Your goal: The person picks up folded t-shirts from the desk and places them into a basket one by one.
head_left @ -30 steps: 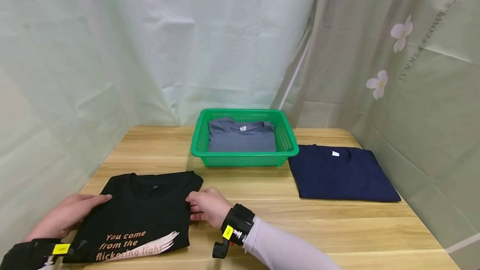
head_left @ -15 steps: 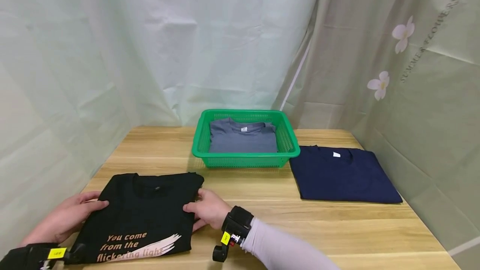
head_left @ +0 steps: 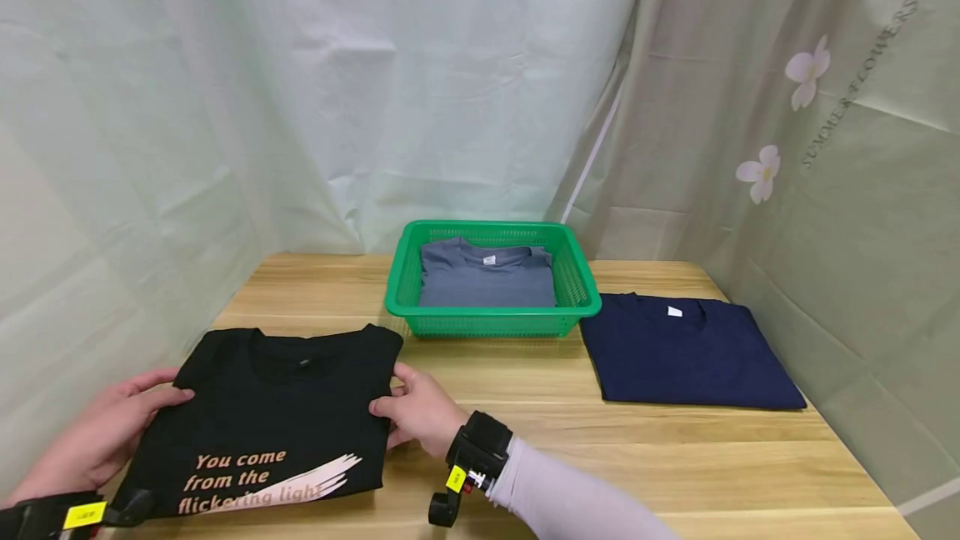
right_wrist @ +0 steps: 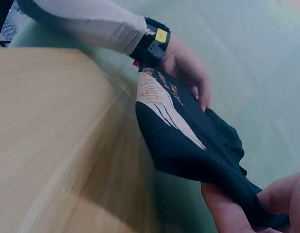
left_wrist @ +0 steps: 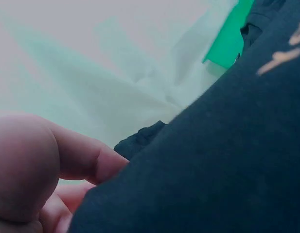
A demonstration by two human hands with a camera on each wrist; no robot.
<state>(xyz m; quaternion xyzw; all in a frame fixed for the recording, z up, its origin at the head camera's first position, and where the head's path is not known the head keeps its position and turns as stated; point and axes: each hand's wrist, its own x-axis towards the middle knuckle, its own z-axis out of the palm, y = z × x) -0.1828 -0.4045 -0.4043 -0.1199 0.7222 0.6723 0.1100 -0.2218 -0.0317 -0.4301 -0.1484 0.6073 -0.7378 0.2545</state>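
Note:
Both hands hold a folded black T-shirt (head_left: 300,407) with "You come from the flickering light" and a pale brush stroke printed on it. My left hand (head_left: 105,436) pinches its left edge, thumb on top and fingers underneath. At the opposite edge, my right hand (head_left: 423,413) grips the cloth the same way, as the thumb and fingers (right_wrist: 222,208) in the right wrist view show. In that view the shirt hangs above the table, casting a shadow on the wood. The left wrist view shows the left fingertips partly hidden by the dark fabric.
A green plastic basket (head_left: 495,310) stands at the back middle of the wooden table (head_left: 675,473), with a folded grey T-shirt (head_left: 487,280) inside. Right of it lies a folded navy T-shirt (head_left: 690,357), its back left corner close to the basket. Curtains (head_left: 450,90) enclose the table behind and at the sides.
The hands have changed from touching the black T-shirt's sides to gripping both edges. The shirt has come up off the table and shifted slightly left; basket and navy shirt stay put.

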